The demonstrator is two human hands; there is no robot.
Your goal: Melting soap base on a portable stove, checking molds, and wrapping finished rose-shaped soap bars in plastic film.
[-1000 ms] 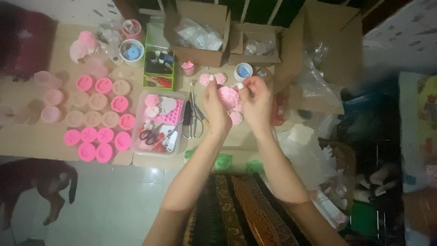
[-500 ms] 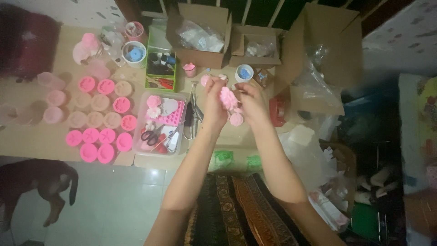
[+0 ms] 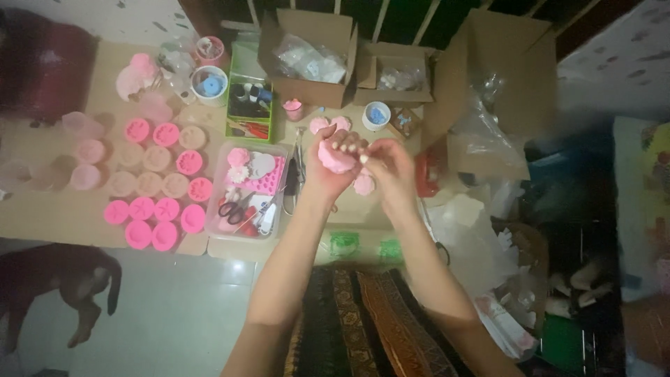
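My left hand (image 3: 326, 176) and my right hand (image 3: 388, 166) meet above the low table, both closed around one pink flower-shaped piece (image 3: 335, 158). The left fingers curl over its top and the right fingertips pinch its right side. Just under the hands lie more pink flower pieces (image 3: 363, 184), and two others (image 3: 329, 124) sit a little farther back. My forearms reach up from the bottom of the view.
Rows of pink and beige round moulds (image 3: 158, 183) cover the table's left. A clear tray (image 3: 216, 202) holds scissors (image 3: 233, 209) and pink bits. Cardboard boxes (image 3: 307, 49) stand behind, plastic bags (image 3: 481, 139) to the right. An animal (image 3: 56, 286) lies on the floor at left.
My hands have turned the pink piece: the left hand now covers it from above while the right pinches its side. Both hands stay over the same spot.
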